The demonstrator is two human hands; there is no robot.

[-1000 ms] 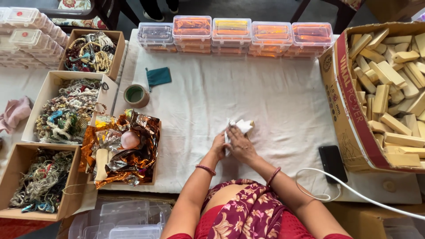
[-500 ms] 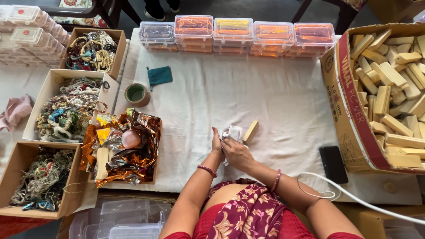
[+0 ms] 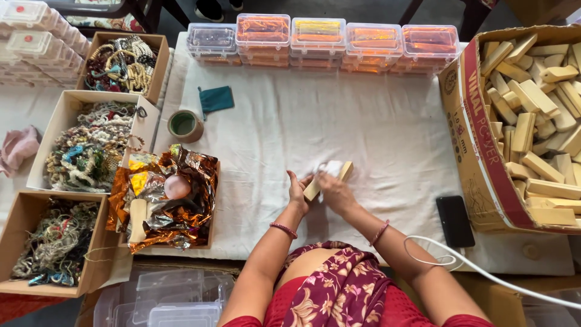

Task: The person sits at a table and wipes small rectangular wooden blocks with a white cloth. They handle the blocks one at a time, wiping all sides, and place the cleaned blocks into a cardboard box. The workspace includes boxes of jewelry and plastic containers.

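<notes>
Hands meet near the middle of the surface (image 3: 375, 139), a little toward its near edge, in the single head view. The left hand (image 3: 298, 192) grips the lower end of a pale wooden block (image 3: 330, 180), fingers curled around it. The right hand (image 3: 336, 192) lies over the block's middle, fingers closed on a white wrap (image 3: 327, 168) pressed against the wood. The block lies slanted, its upper end poking out past the right hand.

At the right edge, an open carton (image 3: 478, 151) holds a heap of similar wooden blocks (image 3: 538, 121). A black phone (image 3: 455, 221) lies just beside the carton near the near right corner, and a white cable (image 3: 484, 269) loops close to it. Along the far edge runs a row of clear lidded boxes (image 3: 321, 39) with orange contents. Toward the left edge sit a tape roll (image 3: 184, 125) and a teal pouch (image 3: 216, 99), with a box of crumpled foil (image 3: 175, 206) nearer the person. Past the left edge stand three boxes of beads (image 3: 91, 145).
</notes>
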